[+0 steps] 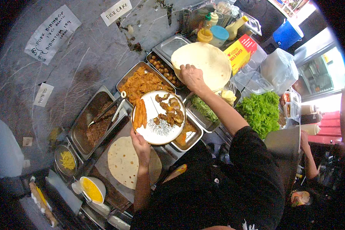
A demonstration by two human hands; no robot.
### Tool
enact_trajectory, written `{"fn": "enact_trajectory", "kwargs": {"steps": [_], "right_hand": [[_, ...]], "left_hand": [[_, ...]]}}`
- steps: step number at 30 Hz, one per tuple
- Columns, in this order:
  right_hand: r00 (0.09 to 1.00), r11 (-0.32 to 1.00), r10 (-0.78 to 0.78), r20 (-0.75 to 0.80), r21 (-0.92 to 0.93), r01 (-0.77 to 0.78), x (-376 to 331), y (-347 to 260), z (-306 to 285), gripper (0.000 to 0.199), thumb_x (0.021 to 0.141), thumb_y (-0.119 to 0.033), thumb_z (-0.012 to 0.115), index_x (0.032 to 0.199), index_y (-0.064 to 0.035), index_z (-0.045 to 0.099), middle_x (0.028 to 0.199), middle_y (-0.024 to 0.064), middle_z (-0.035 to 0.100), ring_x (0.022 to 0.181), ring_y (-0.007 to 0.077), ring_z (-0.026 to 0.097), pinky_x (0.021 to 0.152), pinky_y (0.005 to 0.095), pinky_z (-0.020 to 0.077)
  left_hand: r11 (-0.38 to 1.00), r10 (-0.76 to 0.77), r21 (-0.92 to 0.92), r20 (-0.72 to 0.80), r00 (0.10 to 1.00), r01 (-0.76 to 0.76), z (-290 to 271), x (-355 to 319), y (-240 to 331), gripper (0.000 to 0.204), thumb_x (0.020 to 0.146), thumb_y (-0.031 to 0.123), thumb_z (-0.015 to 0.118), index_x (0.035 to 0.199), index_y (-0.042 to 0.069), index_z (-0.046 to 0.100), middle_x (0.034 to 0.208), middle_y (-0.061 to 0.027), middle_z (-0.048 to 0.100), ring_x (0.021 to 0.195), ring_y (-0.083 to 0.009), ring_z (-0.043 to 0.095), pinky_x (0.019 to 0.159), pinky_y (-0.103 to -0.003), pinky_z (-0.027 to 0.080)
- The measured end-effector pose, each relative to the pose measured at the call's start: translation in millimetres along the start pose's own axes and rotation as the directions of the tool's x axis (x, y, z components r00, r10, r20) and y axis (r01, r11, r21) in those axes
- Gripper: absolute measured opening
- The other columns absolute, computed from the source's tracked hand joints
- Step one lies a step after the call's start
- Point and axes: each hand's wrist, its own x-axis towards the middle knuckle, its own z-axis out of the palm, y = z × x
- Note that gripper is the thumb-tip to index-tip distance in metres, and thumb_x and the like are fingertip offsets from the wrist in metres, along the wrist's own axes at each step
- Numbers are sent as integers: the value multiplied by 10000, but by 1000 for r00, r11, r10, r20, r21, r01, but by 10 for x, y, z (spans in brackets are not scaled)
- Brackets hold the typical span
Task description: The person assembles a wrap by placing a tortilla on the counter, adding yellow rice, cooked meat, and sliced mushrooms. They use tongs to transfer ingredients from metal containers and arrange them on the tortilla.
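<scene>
My left hand (141,149) grips the near rim of a round white plate (151,111) with a dark tree print. On the plate lie orange fried strips (140,114) at the left and browned meat pieces (174,115) at the right. My right hand (193,78) is farther off, its fingers closed on the near left edge of a large pale tortilla (209,61); its fingertips are partly hidden, and I cannot tell how many tortillas lie there. Below the plate, a browned-spot tortilla (122,163) lies flat on a dark board, overlapping another one.
Metal trays hold orange sliced meat (142,82), small brown balls (163,69) and minced meat with tongs (112,113). Green lettuce (260,113) and a yellow-red box (239,53) stand right. A white bowl (92,190) is lower left. Another person's arm (308,155) shows far right.
</scene>
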Motion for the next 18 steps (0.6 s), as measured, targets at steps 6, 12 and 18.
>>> {"fn": "enact_trajectory", "kwargs": {"steps": [6, 12, 18], "right_hand": [[997, 990, 37, -71, -136, -46, -128, -110, 150, 248, 830, -215, 607, 990, -30, 561, 880, 130, 577, 833, 277, 603, 578, 405, 545], [997, 994, 9, 76, -112, 0, 99, 123, 74, 115, 820, -127, 561, 869, -43, 622, 804, 144, 657, 728, 249, 661, 558, 401, 548], [981, 980, 186, 60, 57, -190, 464, 518, -285, 233, 858, -223, 581, 979, -30, 633, 842, 209, 681, 827, 386, 669, 706, 472, 527]], "left_hand": [[996, -76, 56, 15, 997, 75, 22, -21, 89, 402, 990, 95, 291, 1352, -72, 343, 1225, -212, 519, 1122, -268, 528, 976, -340, 401], [982, -86, -168, -21, 996, 81, 25, -56, -79, 414, 960, 46, 337, 1365, -44, 343, 1239, -191, 518, 1140, -248, 519, 981, -336, 403], [949, 133, 297, -81, 988, -103, 126, -89, 102, 419, 964, 105, 370, 1368, -4, 366, 1194, -244, 551, 1115, -353, 546, 961, -429, 426]]}}
